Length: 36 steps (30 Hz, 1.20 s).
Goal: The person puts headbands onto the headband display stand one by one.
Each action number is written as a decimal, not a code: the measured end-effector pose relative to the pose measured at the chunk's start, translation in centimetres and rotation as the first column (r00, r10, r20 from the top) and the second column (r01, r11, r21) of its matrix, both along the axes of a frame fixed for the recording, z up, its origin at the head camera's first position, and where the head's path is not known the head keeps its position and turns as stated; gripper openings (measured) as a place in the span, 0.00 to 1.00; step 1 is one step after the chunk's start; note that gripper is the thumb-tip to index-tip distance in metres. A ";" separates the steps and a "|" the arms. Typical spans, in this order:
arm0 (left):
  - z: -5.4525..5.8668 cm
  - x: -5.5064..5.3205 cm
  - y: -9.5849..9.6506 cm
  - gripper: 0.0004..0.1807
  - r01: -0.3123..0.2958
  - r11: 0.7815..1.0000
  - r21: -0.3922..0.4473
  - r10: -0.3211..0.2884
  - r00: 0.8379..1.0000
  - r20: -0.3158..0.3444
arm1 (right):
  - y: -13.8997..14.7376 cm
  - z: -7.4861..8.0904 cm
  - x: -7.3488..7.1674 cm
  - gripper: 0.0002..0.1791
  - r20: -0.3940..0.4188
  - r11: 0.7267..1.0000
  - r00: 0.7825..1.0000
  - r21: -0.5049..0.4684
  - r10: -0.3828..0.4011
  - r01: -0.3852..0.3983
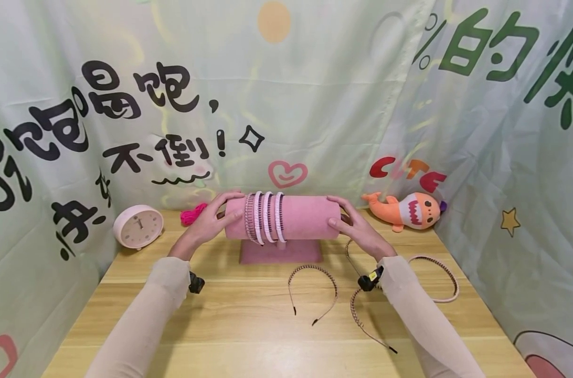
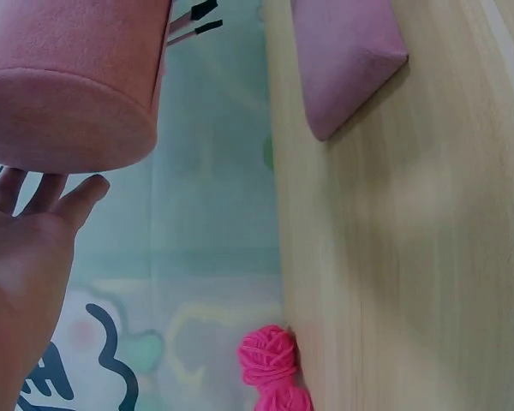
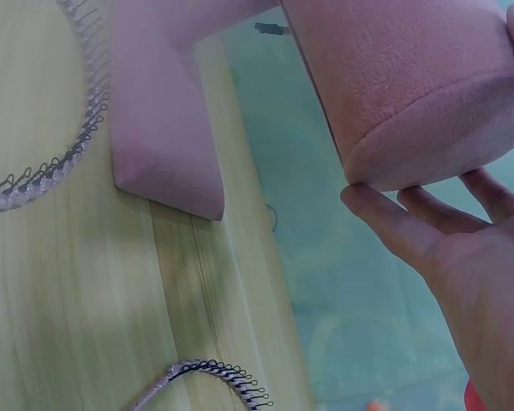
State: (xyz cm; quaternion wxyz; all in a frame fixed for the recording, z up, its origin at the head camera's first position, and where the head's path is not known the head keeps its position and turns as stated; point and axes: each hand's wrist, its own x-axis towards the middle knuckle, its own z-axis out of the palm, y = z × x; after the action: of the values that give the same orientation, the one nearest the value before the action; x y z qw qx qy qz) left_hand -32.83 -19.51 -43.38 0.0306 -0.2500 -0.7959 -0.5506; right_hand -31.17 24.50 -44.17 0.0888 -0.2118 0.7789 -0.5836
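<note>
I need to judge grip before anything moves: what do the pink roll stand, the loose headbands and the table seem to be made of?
The roll stand looks covered in pink velvet or felt: matte, with a fuzzy nap in the wrist views. The loose headbands look like thin metal or plastic with comb teeth; I cannot tell which. The table looks like pale wood or laminate with a visible grain.

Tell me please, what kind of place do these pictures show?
Probably a small staged booth, not a real shop or home: printed fabric backdrops close in a wooden table. On it stand a pink velvet headband stand, a pink clock and a plush toy.
</note>
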 end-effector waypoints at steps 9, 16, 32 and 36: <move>-0.2 0.1 -0.1 0.27 -0.011 0.999 0.033 0.010 1.000 0.023 | -0.1 -0.1 0.1 0.39 -0.027 1.000 1.000 0.006 0.010 -0.010; -0.4 0.0 -0.3 0.27 -0.011 0.999 0.039 0.010 1.000 0.022 | 0.8 -0.9 0.9 0.47 -0.020 0.999 1.000 0.045 0.013 -0.012; -0.1 -0.1 -0.1 0.28 -0.006 1.000 0.020 0.005 0.999 0.036 | 4.0 -4.7 3.8 0.25 0.007 0.962 1.000 0.271 0.028 -0.029; -0.1 -0.1 -0.2 0.28 -0.013 1.000 0.015 0.012 0.999 0.040 | 3.7 -5.3 4.0 0.25 0.031 0.956 0.996 0.278 0.085 -0.090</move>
State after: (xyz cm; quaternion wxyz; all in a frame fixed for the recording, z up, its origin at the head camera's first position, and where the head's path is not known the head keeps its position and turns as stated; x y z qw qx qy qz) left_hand -32.91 -19.70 -43.49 0.0201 -0.2339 -0.7937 -0.5612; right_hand -27.15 28.18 -49.48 0.1510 -0.2259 0.8422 -0.4656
